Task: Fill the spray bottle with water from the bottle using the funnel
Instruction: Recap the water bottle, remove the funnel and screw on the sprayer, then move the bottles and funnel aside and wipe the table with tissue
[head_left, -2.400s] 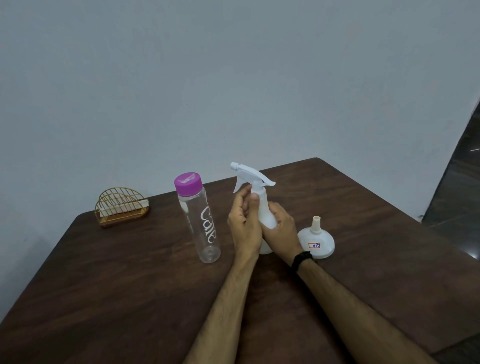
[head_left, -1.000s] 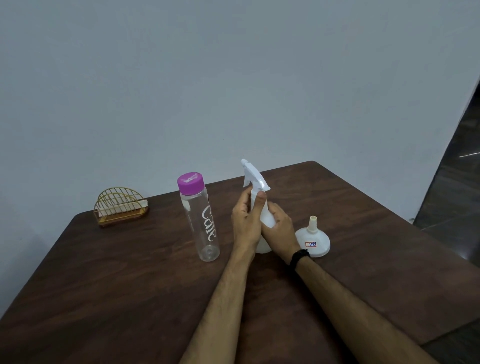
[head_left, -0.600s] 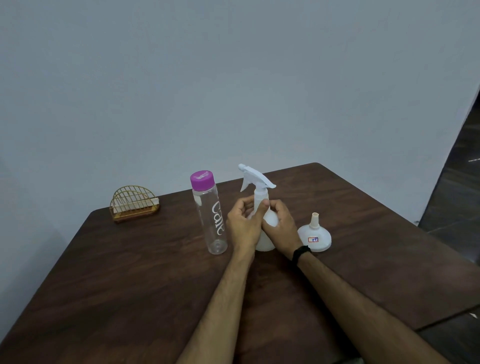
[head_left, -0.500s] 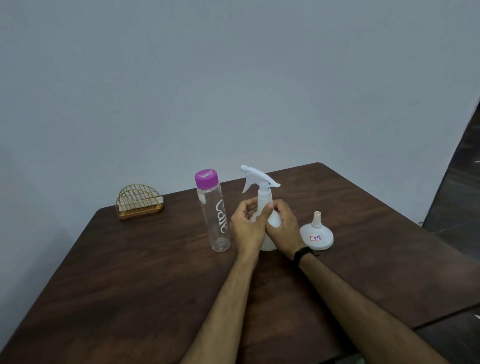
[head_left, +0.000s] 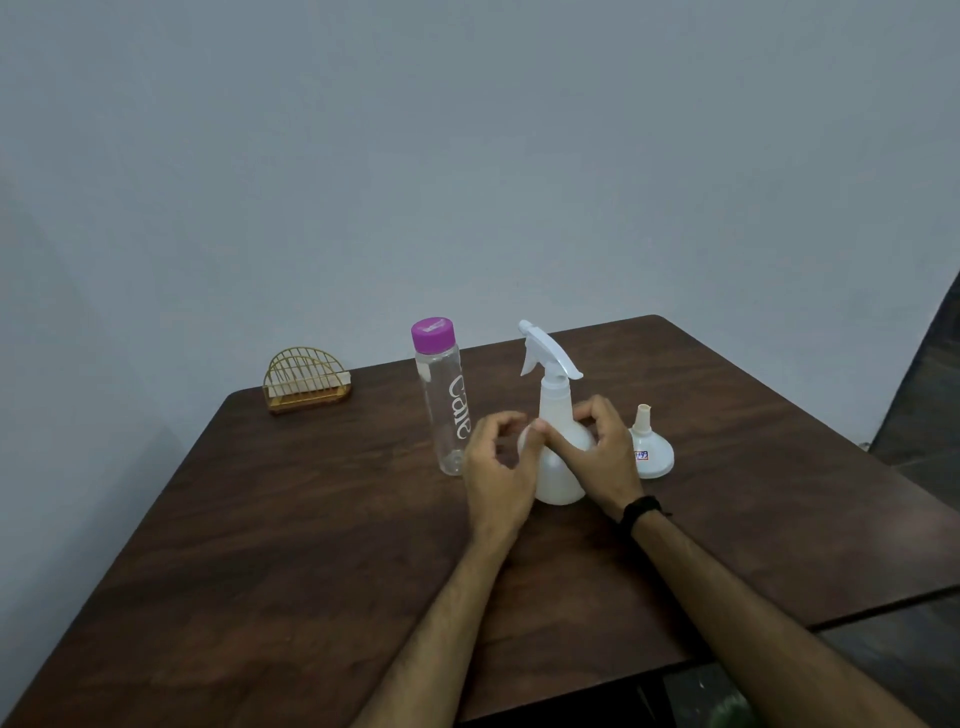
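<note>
The white spray bottle (head_left: 557, 470) stands upright on the dark wooden table (head_left: 291, 545), its trigger head screwed on and pointing left. My right hand (head_left: 605, 457) wraps the round body from the right, thumb across the front. Just left of the bottle, my left hand (head_left: 493, 467) has its fingers curled and apart and holds nothing; its thumb tip is close to the bottle's shoulder. A clear water bottle (head_left: 443, 410) with a purple cap stands to the left. The white funnel (head_left: 652, 452) rests upside down, spout up, to the right.
A gold wire holder (head_left: 306, 382) sits at the table's far left corner by the grey wall. The table's right edge drops to a dark floor (head_left: 919, 415). A black band is on my right wrist.
My left hand has slid down from the spray bottle's neck and let go, fingers now spread beside it. My right hand stays on the body. The spray head has turned a little.
</note>
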